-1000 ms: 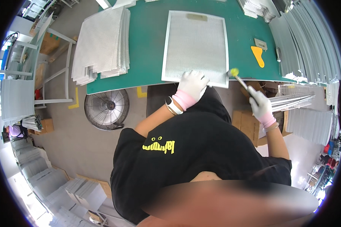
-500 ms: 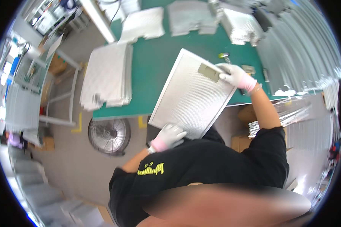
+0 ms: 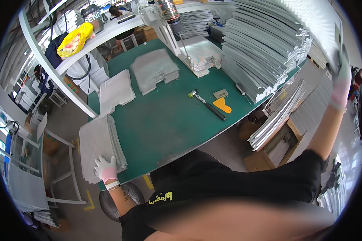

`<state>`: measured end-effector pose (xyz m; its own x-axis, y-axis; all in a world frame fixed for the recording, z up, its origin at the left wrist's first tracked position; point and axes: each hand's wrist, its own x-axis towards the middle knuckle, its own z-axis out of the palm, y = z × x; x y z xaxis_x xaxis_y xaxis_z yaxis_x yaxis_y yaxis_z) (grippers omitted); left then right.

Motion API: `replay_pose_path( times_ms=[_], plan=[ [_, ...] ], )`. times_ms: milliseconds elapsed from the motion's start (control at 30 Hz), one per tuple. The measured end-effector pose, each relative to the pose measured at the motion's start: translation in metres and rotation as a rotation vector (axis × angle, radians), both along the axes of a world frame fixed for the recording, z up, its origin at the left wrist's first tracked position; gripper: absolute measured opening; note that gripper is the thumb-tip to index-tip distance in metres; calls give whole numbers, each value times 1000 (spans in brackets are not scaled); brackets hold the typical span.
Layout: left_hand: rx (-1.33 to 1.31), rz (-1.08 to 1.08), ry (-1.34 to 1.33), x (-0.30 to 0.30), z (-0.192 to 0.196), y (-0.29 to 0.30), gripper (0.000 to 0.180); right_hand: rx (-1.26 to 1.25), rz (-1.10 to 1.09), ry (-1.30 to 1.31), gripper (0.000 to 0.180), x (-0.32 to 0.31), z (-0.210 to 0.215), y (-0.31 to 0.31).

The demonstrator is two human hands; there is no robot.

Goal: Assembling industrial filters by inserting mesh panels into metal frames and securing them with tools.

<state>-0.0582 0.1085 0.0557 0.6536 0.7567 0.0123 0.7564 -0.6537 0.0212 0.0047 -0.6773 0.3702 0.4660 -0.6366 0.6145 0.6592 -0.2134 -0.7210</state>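
My left hand, in a white glove with a pink cuff, lies flat with fingers spread on the near edge of a stack of grey mesh sheets at the left end of the green table. My right hand, gloved the same way, is raised at the far right. It grips the edge of a framed mesh panel held above a tall stack of metal panels.
A small mallet, a yellow scraper and a small metal plate lie mid-table. Two more grey sheet stacks sit further back. A floor fan stands below the table. Another person is at the far left.
The framed panel has left the table: my right hand swung it up to the right over the panel stack. My left hand let go of it and moved left onto the sheet stack.
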Motion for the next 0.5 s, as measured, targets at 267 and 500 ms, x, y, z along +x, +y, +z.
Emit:
replay_pose_path(
  times_ms=[267, 500],
  plan=[
    [-41, 50, 136, 3, 8, 11, 95, -344, -171, 531, 39, 163, 79, -55],
    [-70, -247, -68, -16, 49, 78, 68, -572, -639, 352, 73, 175, 74, -68]
  ],
)
